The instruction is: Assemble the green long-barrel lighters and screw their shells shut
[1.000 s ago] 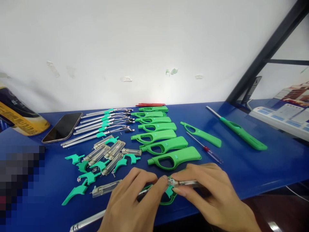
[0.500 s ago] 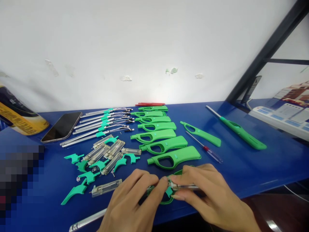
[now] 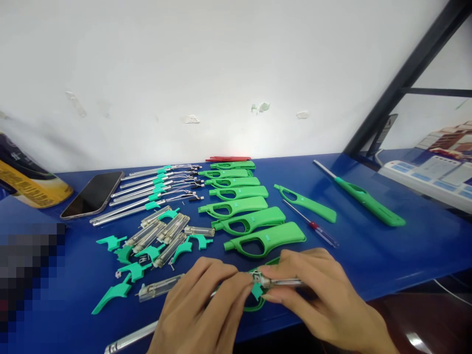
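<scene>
In the head view, my right hand [image 3: 317,290] pinches a clear fuel tank [image 3: 285,282] between thumb and fingers. The tank's white valve end points left, at a green lighter shell [image 3: 254,309] lying open under my hands. My left hand [image 3: 206,305] is closed over the shell's front part, its fingertips beside the valve end. A teal trigger [image 3: 257,291] shows between the hands. Out from under my left hand, toward the lower left, sticks a metal lighter tube [image 3: 131,338]. My palms hide much of the shell. Another clear fuel tank [image 3: 158,287] lies left of my left hand.
Several green shells [image 3: 273,235] form a column behind my hands. Left are loose tanks [image 3: 173,228], teal triggers [image 3: 112,298], wired metal tubes [image 3: 125,212], a phone [image 3: 92,194] and a can [image 3: 33,177]. A screwdriver [image 3: 320,233] and a whole lighter [image 3: 368,201] lie right.
My left fingertips have shifted slightly off the valve end, so more of it and the teal trigger shows. My right hand keeps its pinch on the tank.
</scene>
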A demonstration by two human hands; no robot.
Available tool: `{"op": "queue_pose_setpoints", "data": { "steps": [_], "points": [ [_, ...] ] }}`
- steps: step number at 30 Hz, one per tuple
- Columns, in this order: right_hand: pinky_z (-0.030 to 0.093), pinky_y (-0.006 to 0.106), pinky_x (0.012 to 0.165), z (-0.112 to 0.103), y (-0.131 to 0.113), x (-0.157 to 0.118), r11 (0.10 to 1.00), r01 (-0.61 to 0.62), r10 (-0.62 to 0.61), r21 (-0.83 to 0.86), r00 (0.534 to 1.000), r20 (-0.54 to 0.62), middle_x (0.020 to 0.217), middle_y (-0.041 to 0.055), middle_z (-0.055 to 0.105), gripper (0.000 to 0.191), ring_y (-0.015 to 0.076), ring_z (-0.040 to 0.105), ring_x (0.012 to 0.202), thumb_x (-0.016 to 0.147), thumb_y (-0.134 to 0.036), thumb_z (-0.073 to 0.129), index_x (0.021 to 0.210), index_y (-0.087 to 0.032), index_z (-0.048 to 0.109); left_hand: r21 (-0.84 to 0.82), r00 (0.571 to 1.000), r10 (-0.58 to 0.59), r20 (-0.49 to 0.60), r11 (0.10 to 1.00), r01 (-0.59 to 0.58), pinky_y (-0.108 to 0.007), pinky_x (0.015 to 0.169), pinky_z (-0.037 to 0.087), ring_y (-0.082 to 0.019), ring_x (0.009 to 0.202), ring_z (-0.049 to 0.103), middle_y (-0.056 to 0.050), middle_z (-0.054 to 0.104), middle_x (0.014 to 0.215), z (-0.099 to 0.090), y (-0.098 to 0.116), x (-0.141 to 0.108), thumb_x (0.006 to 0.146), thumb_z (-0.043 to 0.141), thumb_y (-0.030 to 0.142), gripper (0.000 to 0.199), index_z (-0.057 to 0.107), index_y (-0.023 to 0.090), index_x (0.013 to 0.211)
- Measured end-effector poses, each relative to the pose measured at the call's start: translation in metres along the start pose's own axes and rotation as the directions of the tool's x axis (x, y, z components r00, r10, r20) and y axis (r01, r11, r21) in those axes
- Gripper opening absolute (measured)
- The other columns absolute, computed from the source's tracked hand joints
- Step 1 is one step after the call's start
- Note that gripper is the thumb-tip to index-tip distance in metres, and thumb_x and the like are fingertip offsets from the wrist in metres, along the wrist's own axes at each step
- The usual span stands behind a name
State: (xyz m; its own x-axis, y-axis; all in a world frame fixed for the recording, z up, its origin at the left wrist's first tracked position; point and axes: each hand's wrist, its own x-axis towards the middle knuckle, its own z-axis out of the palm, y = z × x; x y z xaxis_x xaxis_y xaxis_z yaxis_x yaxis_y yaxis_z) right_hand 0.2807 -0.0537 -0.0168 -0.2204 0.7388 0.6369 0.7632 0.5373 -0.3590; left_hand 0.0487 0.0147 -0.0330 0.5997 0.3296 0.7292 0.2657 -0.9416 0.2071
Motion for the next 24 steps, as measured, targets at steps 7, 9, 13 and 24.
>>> {"op": "queue_pose_setpoints", "data": {
  "steps": [7,9,13,24],
  "points": [
    [0.049,0.022,0.069,-0.0005,-0.0007,0.0002,1.000,0.012,-0.013,0.018,0.999,0.033,0.079,-0.0126,0.075,0.025,0.0031,0.071,0.064,0.117,-0.048,0.055,0.112,-0.026,0.067,0.066,1.000,0.021,-0.005,0.998,-0.021,-0.028,0.098,0.058,-0.014,0.097,0.074,0.000,0.080,0.100,-0.0024,0.0037,0.0025,0.107,0.057,0.001,0.022,0.069,0.015,0.118],
    [0.048,0.022,0.068,-0.0010,-0.0010,0.0001,1.000,0.016,-0.017,0.021,0.999,0.036,0.079,-0.0116,0.076,0.025,0.0042,0.071,0.064,0.117,-0.047,0.055,0.112,-0.026,0.068,0.074,1.000,0.029,-0.004,0.997,-0.029,-0.027,0.099,0.059,-0.014,0.096,0.075,0.000,0.080,0.099,-0.0036,0.0043,0.0029,0.107,0.056,0.001,0.022,0.069,0.016,0.118],
    [0.049,0.023,0.070,-0.0015,-0.0019,0.0000,1.000,0.021,-0.021,0.021,0.999,0.040,0.080,-0.0100,0.077,0.027,0.0054,0.073,0.066,0.117,-0.047,0.054,0.112,-0.025,0.069,0.082,0.999,0.036,0.005,0.996,-0.036,-0.025,0.101,0.061,-0.013,0.096,0.076,-0.001,0.082,0.101,-0.0066,0.0018,0.0007,0.107,0.058,0.003,0.022,0.072,0.016,0.118],
    [0.050,0.021,0.071,-0.0016,-0.0024,0.0039,1.000,0.030,-0.030,-0.010,0.999,0.027,0.084,-0.0108,0.080,0.032,0.0038,0.076,0.069,0.118,-0.050,0.051,0.112,-0.025,0.070,0.134,0.997,0.073,0.000,0.988,-0.072,-0.027,0.104,0.061,-0.014,0.096,0.078,-0.001,0.083,0.102,-0.0061,-0.0011,-0.0063,0.107,0.059,0.005,0.023,0.075,0.017,0.119]
  ]
}}
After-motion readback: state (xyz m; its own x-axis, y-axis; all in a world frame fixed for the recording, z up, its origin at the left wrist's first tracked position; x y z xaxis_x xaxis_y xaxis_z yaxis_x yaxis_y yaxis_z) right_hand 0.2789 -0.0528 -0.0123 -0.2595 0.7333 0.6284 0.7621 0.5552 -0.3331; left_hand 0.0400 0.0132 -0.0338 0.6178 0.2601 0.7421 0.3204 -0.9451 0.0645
